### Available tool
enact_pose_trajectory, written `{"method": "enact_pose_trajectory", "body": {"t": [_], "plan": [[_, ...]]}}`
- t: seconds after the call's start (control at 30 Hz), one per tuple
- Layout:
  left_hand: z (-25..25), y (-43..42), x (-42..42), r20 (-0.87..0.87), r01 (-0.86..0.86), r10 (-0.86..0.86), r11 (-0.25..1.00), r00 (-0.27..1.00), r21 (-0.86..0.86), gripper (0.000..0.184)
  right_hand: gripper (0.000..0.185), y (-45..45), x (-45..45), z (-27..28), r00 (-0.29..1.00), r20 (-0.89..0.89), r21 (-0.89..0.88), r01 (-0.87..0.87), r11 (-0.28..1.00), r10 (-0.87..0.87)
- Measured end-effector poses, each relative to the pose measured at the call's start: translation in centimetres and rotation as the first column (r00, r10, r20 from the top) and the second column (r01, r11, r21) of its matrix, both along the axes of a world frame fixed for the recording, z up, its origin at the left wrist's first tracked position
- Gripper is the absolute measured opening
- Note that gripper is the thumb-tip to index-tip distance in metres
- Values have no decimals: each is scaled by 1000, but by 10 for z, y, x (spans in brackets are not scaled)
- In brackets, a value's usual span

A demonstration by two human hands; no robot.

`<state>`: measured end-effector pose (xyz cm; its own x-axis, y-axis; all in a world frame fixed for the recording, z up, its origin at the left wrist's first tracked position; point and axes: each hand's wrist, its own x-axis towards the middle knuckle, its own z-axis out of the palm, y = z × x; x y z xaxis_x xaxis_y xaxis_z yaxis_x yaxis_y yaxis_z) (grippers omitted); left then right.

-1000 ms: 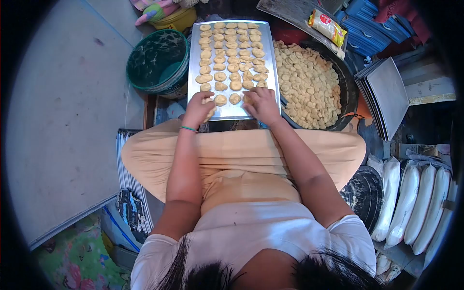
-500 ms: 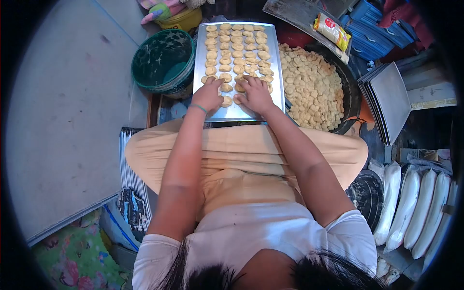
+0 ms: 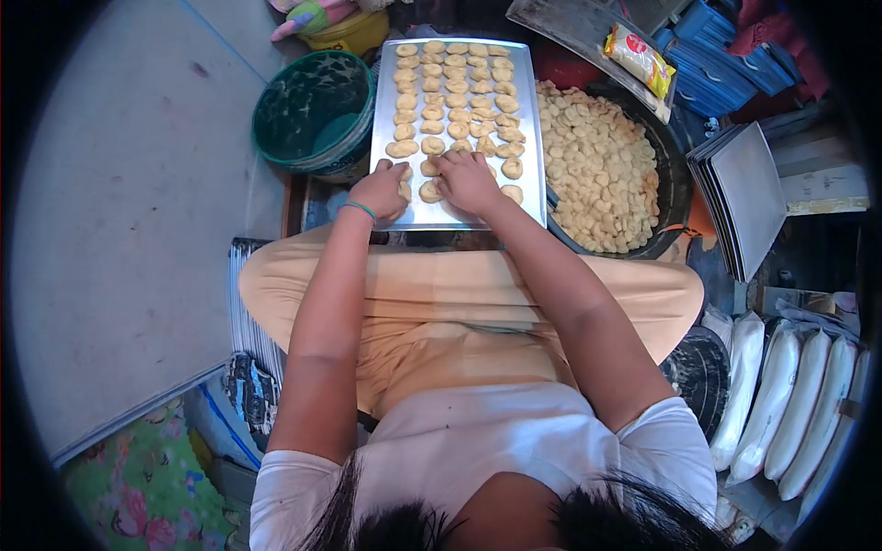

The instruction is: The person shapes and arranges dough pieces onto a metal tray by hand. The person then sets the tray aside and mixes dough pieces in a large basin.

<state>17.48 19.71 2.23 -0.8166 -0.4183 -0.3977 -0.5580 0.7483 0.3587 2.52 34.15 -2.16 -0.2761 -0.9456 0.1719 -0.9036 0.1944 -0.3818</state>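
A metal baking tray lies in front of my crossed legs, carrying rows of round, flattened pale-yellow dough pieces. My left hand is at the tray's near left corner, fingers curled round a dough piece that shows partly beside them. Over the near middle rows, my right hand is bent down, its fingertips and thumb at the dough pieces in the second column. My palm and fingers hide some pieces beneath. Farther right on the tray, a dough piece lies uncovered.
A large black basin heaped with loose dough pieces stands right of the tray. To its left is a green bucket. Stacked metal trays lean at the right, above long white plastic packs. A yellow packet lies behind the basin.
My left hand has moved left and slightly toward me, to the tray's near left edge. My right hand has shifted left, its fingers now drawn closer together.
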Motion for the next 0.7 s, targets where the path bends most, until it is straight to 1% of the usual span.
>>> {"method": "enact_pose_trajectory", "body": {"t": [0.1,0.2,0.3,0.33,0.4,0.43,0.47,0.57,0.63,0.7], "plan": [[-9,-2,6,-41,9,-9,1000,999,1,81,35,-9,2,3,1000,9,113,-15,993,14],[-3,3,8,-98,-24,25,1000,995,7,80,34,-1,-4,8,998,61,-17,-34,999,35],[12,16,9,-150,-30,22,998,988,-50,77,34,13,-28,8,981,153,-149,143,979,-120],[17,21,6,-105,14,-18,999,994,-39,73,32,19,-31,18,971,137,-61,205,977,-195],[23,30,-1,-16,111,-111,994,994,-11,65,30,23,-32,15,982,31,71,183,981,-186],[19,34,-2,-26,137,-137,991,990,-11,62,30,25,-33,15,983,-22,133,181,974,-180],[11,38,-2,-37,162,-162,987,986,-12,59,29,25,-29,13,982,-32,140,189,972,-186],[11,43,-4,-28,195,-195,981,980,-9,54,31,21,-26,4,986,2,85,167,982,-168],[16,44,-5,-1,210,-210,978,978,-21,50,24,23,-22,15,982,53,32,179,983,-180],[13,44,-3,-81,172,-174,985,981,-27,51,21,30,-18,26,978,82,-24,197,980,-194]]}}
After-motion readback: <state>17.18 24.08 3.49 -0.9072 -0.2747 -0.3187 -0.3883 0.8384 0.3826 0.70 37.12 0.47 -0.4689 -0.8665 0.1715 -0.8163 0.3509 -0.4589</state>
